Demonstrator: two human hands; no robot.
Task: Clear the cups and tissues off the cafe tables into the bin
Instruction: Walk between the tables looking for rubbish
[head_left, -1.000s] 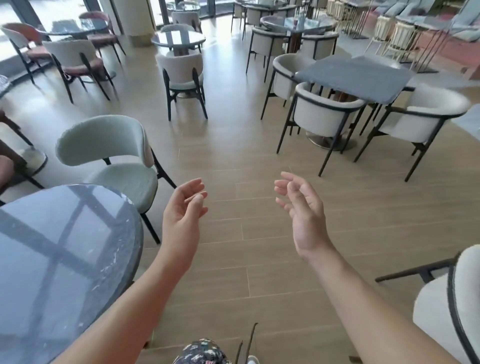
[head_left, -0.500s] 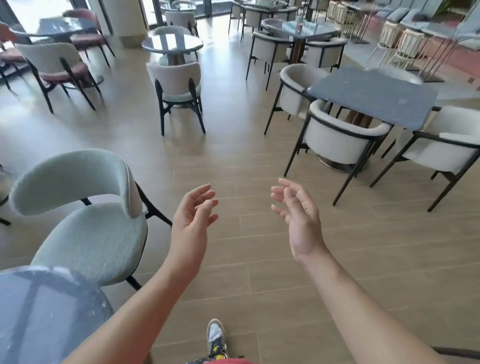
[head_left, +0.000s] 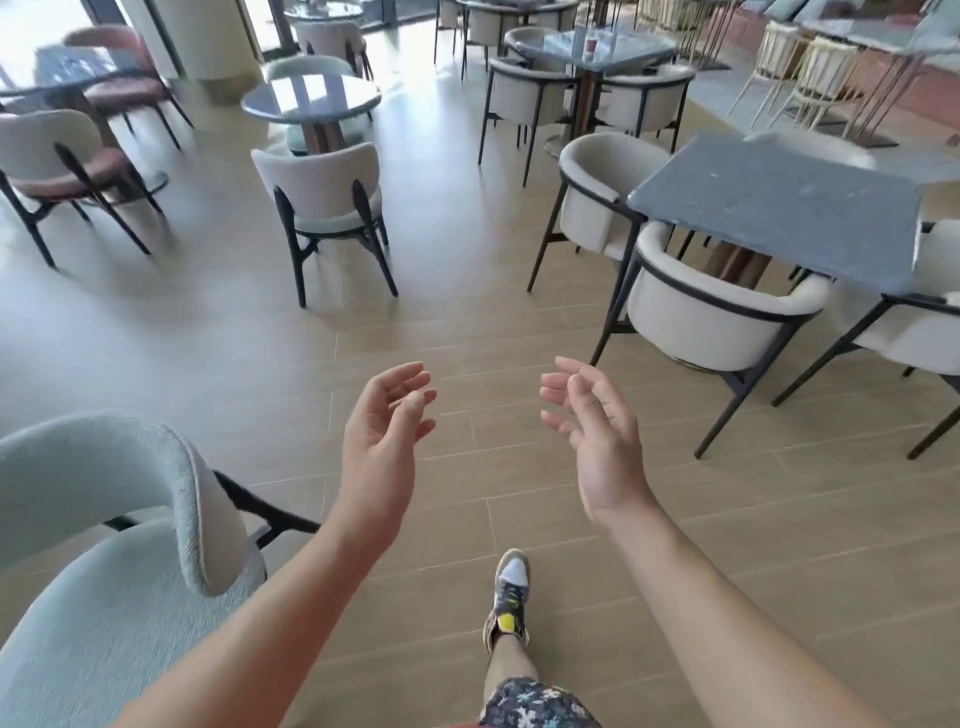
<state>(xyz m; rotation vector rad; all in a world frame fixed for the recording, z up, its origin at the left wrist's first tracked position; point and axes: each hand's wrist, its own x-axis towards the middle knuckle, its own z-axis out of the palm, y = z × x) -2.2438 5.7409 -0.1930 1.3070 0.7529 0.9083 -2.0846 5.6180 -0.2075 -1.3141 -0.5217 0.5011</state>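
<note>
I am carrying nothing: my left hand (head_left: 387, 431) and right hand (head_left: 597, 431) are both hanging relaxed and released. The small red cup (head_left: 590, 47) is standing on the glossy dark bench (head_left: 639, 49) well beyond the grey square stone bench (head_left: 774, 208). I judge I should be passing left of that grey bench, clearing its cream armchairs (head_left: 717, 322).

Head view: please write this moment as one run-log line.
left hand: open, empty | right hand: open, empty | cup: on far table

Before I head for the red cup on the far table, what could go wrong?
Trip: the white armchair has splayed dark legs that jut into the aisle on your right. Awkward reach: other armchairs ring the far table holding the red cup. No bin is in view, so the drop-off is unknown.
</note>
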